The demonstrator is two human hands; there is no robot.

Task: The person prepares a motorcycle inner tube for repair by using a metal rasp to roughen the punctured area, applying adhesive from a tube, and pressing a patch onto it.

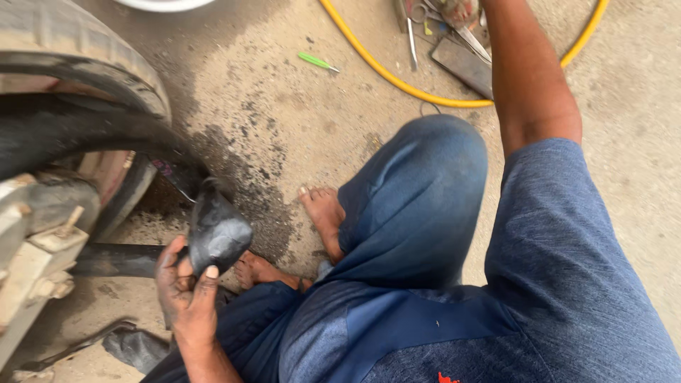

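Rubber fills the lower left of the head view: the left hand (186,287), blackened with grime, is closed around a folded bulge of black inner tube (216,234), thumb pressed on the near side and fingers wrapped behind it. That tube runs up and to the left from the fist, curving in a dark band into the gap under a worn tyre (85,57) that takes up the upper left corner. Below the tyre sits a pale, dusty metal hub (32,248) with a protruding stud and nut (rust-coloured in places), just beside the held rubber. The person sits low on stained concrete ground (284,106), knees bent in blue trousers, with two bare feet (323,213) resting near the tube. A further scrap of black rubber (135,347) lies on the ground below the left wrist. The right arm stretches away toward the top of the frame, where the right hand (461,10) is mostly cut off by the edge, so whether it is open or closed cannot be told; it hovers over a scatter of metal tools (454,50). A yellow hose (397,74) loops around those tools, and a small green screwdriver (317,62) lies apart on the concrete.
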